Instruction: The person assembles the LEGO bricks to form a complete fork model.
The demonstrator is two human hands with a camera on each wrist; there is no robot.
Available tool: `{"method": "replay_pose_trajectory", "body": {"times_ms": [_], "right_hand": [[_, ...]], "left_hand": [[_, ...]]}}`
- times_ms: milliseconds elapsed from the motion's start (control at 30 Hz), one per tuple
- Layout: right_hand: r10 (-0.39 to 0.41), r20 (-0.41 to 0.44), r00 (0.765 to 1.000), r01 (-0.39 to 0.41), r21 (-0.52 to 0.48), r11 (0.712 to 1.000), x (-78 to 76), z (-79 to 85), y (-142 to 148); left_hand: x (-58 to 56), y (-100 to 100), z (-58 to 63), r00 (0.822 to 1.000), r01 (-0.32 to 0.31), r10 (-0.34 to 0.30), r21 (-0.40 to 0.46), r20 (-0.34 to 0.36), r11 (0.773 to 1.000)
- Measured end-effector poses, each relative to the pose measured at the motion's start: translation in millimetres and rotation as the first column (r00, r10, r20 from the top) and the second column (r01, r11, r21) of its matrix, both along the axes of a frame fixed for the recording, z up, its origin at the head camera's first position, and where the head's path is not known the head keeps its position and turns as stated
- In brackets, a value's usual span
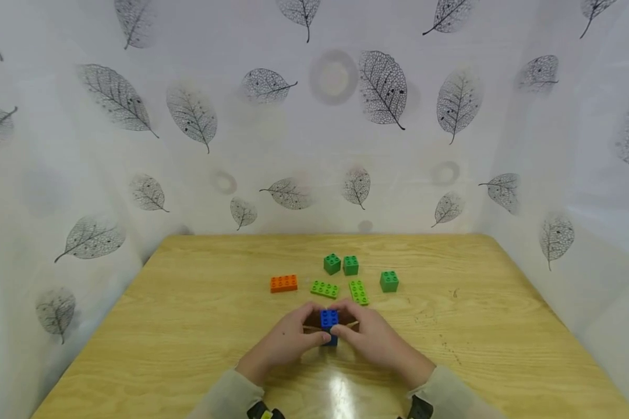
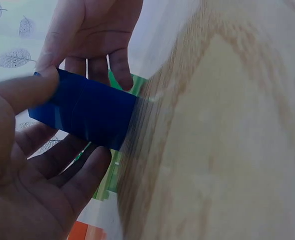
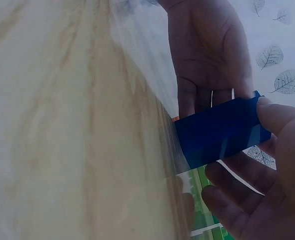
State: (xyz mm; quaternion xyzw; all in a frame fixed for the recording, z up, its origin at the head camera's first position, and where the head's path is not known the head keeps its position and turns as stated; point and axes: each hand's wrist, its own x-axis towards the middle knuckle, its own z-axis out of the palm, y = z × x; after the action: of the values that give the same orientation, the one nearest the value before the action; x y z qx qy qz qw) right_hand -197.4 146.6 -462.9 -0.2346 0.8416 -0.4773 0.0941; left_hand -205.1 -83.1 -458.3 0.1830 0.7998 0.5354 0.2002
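Table (image 1: pixel 136 349) bears everything. At its near middle, the left hand (image 1: pixel 288 338) and right hand (image 1: pixel 372 338), two in all, each pinch one upright blue stack (image 1: pixel 329 317) from their own side. Pressing its bricks together seems the step in hand; the next move likely calls for even downward pressure. Farther off lie one orange brick (image 1: pixel 284 284) at left, two lime bricks (image 1: pixel 324 289) (image 1: pixel 359 293) right of it, and three smaller green bricks (image 1: pixel 332 264) (image 1: pixel 350 265) (image 1: pixel 389 281).

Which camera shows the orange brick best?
Head view: the orange brick shows whole, studs up. The left wrist view crops it at the bottom edge; the right wrist shows at most an orange sliver.
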Motion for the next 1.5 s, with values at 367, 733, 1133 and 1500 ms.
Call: {"method": "replay_pose_trajectory", "body": {"times_ms": [367,733,1133,1500], "right_hand": [[-0.009,-0.015,1.0,0.01,0.087,0.996,-2.9,-5.4,7.1],[-0.001,-0.02,1.0,0.003,0.092,0.996,-1.5,-7.2,8.4],[-0.001,-0.049,0.999,0.006,0.114,0.993,-4.5,-10.3,8.4],[0.021,-0.048,0.999,-0.016,0.114,0.993,-4.5,-9.6,6.5]], "left_hand": [[-2.0,-0.4,7.9,0.998,-0.05,0.047,-0.087,-0.032,0.995],[-16.7,-36.7,10.3,0.996,-0.066,0.05,-0.206,-0.078,0.976],[-23.5,-109.0,13.3,0.975,-0.193,0.156,-0.252,-0.16,0.948],[-31.6,-176.5,15.2,0.96,-0.246,0.189,-0.294,-0.208,0.924]]}}
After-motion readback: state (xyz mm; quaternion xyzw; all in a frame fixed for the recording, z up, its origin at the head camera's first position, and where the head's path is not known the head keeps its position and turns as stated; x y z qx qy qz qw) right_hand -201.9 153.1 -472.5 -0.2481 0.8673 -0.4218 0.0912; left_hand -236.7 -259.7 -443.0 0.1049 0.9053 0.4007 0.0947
